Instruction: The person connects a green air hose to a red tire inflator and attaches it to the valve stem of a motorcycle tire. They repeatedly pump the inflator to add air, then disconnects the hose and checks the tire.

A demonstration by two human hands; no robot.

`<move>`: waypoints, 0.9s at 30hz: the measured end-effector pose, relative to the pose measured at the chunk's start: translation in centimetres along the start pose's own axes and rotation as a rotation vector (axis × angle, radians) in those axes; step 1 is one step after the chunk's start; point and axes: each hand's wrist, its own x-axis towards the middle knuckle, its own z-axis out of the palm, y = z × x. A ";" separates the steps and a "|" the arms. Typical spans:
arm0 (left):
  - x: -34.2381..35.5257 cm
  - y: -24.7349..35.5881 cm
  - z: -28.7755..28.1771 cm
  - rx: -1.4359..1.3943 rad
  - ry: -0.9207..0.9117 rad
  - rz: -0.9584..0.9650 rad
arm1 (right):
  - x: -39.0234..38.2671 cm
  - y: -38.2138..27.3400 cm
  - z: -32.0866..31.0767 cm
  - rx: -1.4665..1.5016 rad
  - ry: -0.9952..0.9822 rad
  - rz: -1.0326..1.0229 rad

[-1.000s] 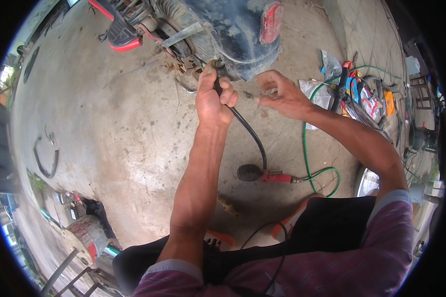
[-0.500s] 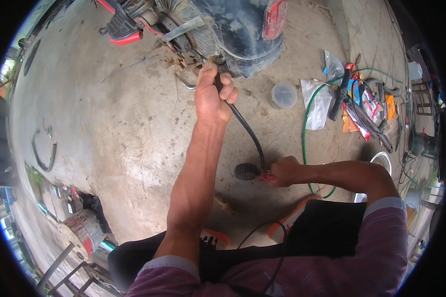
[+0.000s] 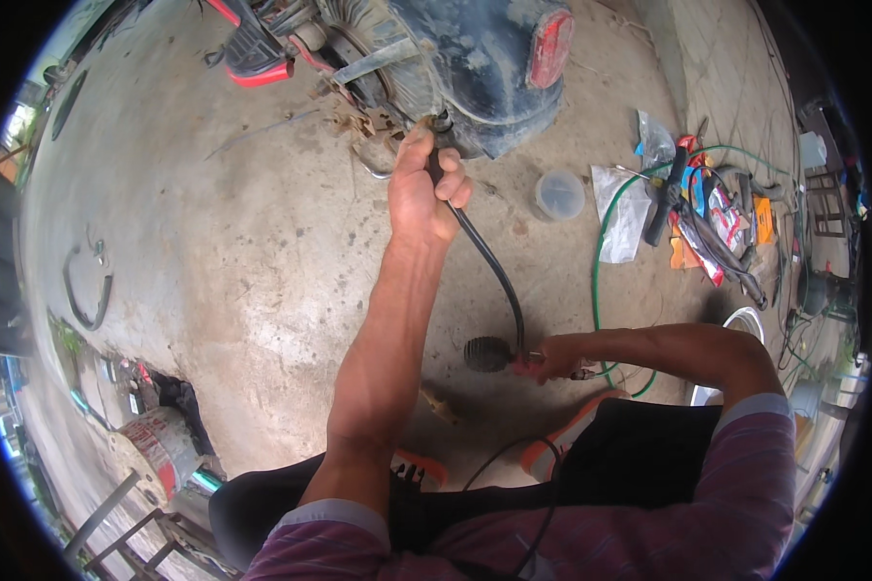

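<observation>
Left hand (image 3: pixel 424 189) curled round the hose (image 3: pixel 497 266), its tip already up by the tyre (image 3: pixel 409 82) just above that grip, right hand (image 3: pixel 557 356) wrapped on the inflator (image 3: pixel 526 365) below and rightward, though coupling and airflow, done or left, cannot be told

I am wearing a purple shirt (image 3: pixel 601 533) with faint stripes; pale grey bands (image 3: pixel 752 414) are edging its sleeves (image 3: pixel 746 470), well behind my left hand (image 3: pixel 424 194) and right hand (image 3: pixel 556 356). Behind both, I am wearing black trousers (image 3: pixel 639 450) and orange-trimmed shoes (image 3: pixel 564 436), and a thin black cable (image 3: pixel 558 470) is looping there.
</observation>
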 end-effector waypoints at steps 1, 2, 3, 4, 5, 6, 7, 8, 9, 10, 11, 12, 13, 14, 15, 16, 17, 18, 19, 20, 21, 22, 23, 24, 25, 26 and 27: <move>0.0 0.0 -0.1 -0.006 -0.002 -0.003 | -0.3 -0.9 -0.2 0.045 -0.079 0.077; -0.1 0.1 -0.1 -0.013 -0.004 -0.006 | -0.2 -0.9 -0.1 0.084 -0.106 0.059; -0.1 0.0 -0.1 -0.015 0.001 -0.009 | -0.2 -0.8 0.2 0.125 -0.131 0.045; -0.1 0.0 0.0 -0.017 0.006 -0.012 | -0.1 -0.7 0.5 0.166 -0.156 0.030; -0.1 0.0 0.0 -0.019 0.011 -0.014 | 0.3 -0.3 0.8 0.129 -0.142 0.043; -0.1 0.0 0.0 -0.024 0.009 -0.016 | 0.6 -0.1 1.0 0.090 -0.128 0.057; 0.0 0.0 0.0 -0.029 0.007 -0.017 | 0.9 0.1 1.1 0.051 -0.114 0.070; 0.0 0.0 -0.1 -0.034 0.004 -0.018 | 1.0 0.4 1.1 -0.007 -0.081 0.062; 0.0 0.1 -0.1 -0.028 0.009 -0.010 | 0.2 -0.4 1.1 -0.067 -0.049 0.053; -0.1 0.1 -0.2 -0.021 0.014 -0.002 | -0.3 -1.0 1.0 -0.127 -0.017 0.043; -0.1 0.2 -0.2 -0.015 0.019 0.006 | 0.7 -0.1 1.3 -0.160 0.024 -0.019; -0.1 -0.1 0.3 0.001 0.022 0.001 | 1.9 1.7 2.0 -0.184 0.074 -0.073; -0.4 0.0 0.8 0.021 0.032 0.003 | 2.3 2.1 2.2 -0.213 0.117 -0.134; -0.5 0.0 1.0 0.041 0.042 0.005 | 2.6 2.6 2.3 -0.221 0.103 -0.128; -0.6 0.1 1.0 0.039 0.040 0.007 | 2.6 2.5 2.1 -0.231 0.088 -0.124; -0.6 0.1 0.9 0.036 0.039 0.008 | 2.4 2.2 1.9 -0.240 0.074 -0.120; -0.6 0.1 0.9 0.034 0.037 0.009 | 2.4 2.2 2.0 -0.226 0.110 -0.153; -0.6 0.1 0.8 0.031 0.033 0.008 | 2.2 2.3 2.2 -0.210 0.148 -0.186; -0.6 0.1 0.8 0.027 0.029 0.007 | 2.2 2.4 2.3 -0.194 0.185 -0.218; -0.5 0.1 0.7 0.024 0.024 0.005 | 2.1 2.5 2.3 -0.189 0.184 -0.214; -0.4 0.0 0.5 0.006 0.020 0.003 | 1.9 2.3 2.2 -0.185 0.181 -0.211; -0.3 0.1 0.2 -0.011 0.015 0.000 | 1.6 2.1 2.1 -0.180 0.178 -0.207; -0.1 0.0 -0.1 -0.028 0.011 -0.002 | 1.5 1.8 2.1 -0.191 0.178 -0.209; -0.1 0.0 -0.1 -0.023 0.009 -0.001 | 1.4 1.8 2.1 -0.199 0.179 -0.210; -0.1 0.0 -0.1 -0.017 0.008 0.000 | 1.3 1.7 2.0 -0.208 0.180 -0.211; -0.1 0.0 0.0 -0.012 0.007 0.001 | 1.2 1.7 2.0 -0.206 0.181 -0.216; -0.1 0.0 0.0 -0.013 0.008 0.001 | 1.1 1.5 2.0 -0.206 0.181 -0.220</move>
